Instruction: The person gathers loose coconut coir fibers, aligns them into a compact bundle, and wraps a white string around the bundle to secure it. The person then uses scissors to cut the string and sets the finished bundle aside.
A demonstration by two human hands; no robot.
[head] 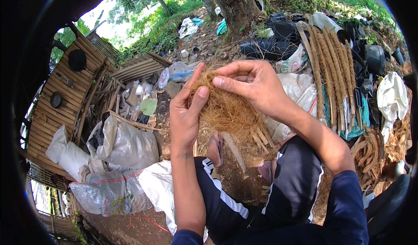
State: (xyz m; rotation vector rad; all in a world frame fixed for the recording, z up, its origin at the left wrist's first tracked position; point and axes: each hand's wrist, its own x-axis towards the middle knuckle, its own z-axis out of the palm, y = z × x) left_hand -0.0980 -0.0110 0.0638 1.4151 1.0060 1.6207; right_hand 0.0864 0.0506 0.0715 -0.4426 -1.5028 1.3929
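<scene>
A loose tuft of brown coconut fibre [225, 109] is held up between my two hands, in front of my knees. My left hand [189, 109] grips its left edge between thumb and fingers. From the right, my right hand [249, 85] pinches the top of the fibre with thumb and forefinger. Below and behind the tuft, more fibre lies on the ground by some thin wooden sticks [261, 138] and a flat wooden strip [233, 150] between my feet.
Fibre-wrapped poles [333, 72] lie at the right, near coconut husks [369, 150] and black plastic pots [375, 59]. Woven sacks [130, 143] stand at the left by a bamboo platform [58, 91]. A tree trunk [235, 9] rises ahead. Someone's dark-clothed leg shows at lower right.
</scene>
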